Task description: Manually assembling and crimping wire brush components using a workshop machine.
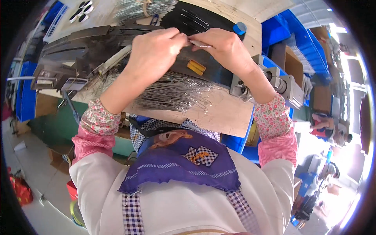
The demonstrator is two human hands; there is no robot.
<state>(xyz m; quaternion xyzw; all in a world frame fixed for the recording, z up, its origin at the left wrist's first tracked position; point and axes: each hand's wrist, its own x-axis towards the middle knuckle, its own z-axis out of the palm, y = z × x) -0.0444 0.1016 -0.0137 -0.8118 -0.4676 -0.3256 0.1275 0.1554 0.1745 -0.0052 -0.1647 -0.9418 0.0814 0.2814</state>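
My left hand and my right hand meet over the far part of the bench, fingertips almost touching. A thin, shiny metal piece shows along the fingers of my right hand, which is closed on it; its exact kind is unclear. The left fingers are pinched together, and whatever they grip is hidden. Below the hands lies a small yellow block on a dark surface. Nearer to me is a heap of thin silvery wires with looped ends.
A long dark metal fixture runs along the left. Several hooked wires lie on a black mat, beside a blue round cap. More wires are bundled at the back. At right stand a grey metal device and blue bins.
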